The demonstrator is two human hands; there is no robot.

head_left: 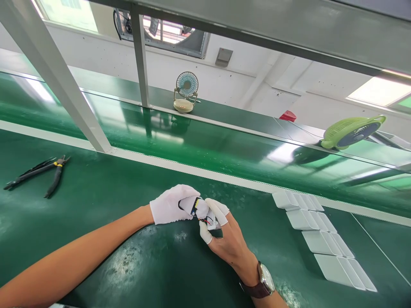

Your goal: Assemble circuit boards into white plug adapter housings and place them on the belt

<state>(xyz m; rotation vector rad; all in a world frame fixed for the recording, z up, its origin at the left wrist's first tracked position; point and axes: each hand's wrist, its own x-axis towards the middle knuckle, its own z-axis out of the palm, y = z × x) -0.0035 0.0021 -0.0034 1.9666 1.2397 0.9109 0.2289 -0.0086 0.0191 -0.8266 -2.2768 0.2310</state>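
My left hand (171,206) wears a white glove and is closed on one end of a small white plastic device (202,208). A dark strip with a yellow part and a blue spot shows along its opened side, and a thin red wire lies near its other end. My right hand (229,239), with white finger cots on several fingers, grips that other end between thumb and fingers. Both hands hold the device just above the green work mat. My fingers hide part of its inside.
Diagonal cutters (56,169) with black handles and dark tweezers (35,167) lie at left. Rows of white plastic covers (340,265) stand at right. Beyond the pale ledge (192,171) runs a green belt (205,147), with a small fan (187,85) and a green fan (353,131) behind.
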